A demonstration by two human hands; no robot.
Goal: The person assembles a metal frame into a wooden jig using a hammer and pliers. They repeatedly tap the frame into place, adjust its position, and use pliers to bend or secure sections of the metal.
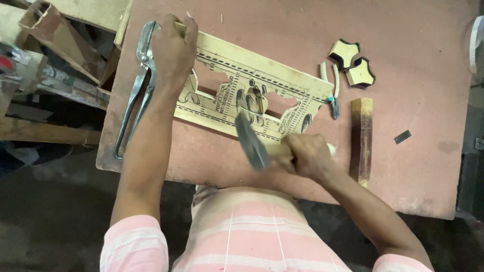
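Note:
A long pale wooden die board (pixel 272 75) with printed lines and cut-out shapes lies slanted across the reddish table (pixel 282 30). My left hand (pixel 174 45) presses down on the board's left end, fingers curled over its far edge. My right hand (pixel 305 156) grips the light wooden handle of a hammer (pixel 251 141). Its dark metal head is blurred and hovers just above the board's near edge, close to the middle.
Large steel pincers (pixel 137 90) lie at the table's left edge beside my left arm. Small white-handled pliers (pixel 331 90) rest at the board's right end. Two dark-rimmed cut shapes (pixel 353 63), a wooden block (pixel 362 136) and a small dark metal strip (pixel 402 136) lie to the right.

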